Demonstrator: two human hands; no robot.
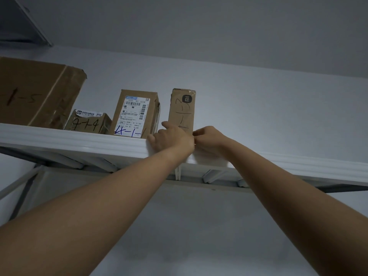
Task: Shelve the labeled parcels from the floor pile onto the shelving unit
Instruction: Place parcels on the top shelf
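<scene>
Our two forearms rise from the lower corners of the frame and meet at centre, where both hands work at the foot of the tall parcel [182, 108]. It stands upright on the top shelf [79, 138], just behind the white front lip, with handwritten marks down its front face. It is the rightmost of the row, just beside the parcel with the printed label [135, 112]; whether the two touch we cannot tell.

Our left hand [171, 139] covers the parcel's lower left corner: its forefinger lies stretched on the front face, the thumb points out toward the shelf lip, and the other fingers are hidden, so we cannot tell whether it grasps or only steadies. Our right hand [207, 138] has its fingers [196, 133] bent in against the lower right edge, and they look to be pinching it.

Further toward the left of the frame sit a small low parcel [87, 122] and a large box [33, 92], both with handwritten codes.

We judge the step in hand to be the seating of this parcel: it is already up, and only its final squaring remains. The next move calls for a short push back from the lip with the marked face kept outward, then letting go with both hands without tipping so narrow a box. The floor pile is out of view
</scene>
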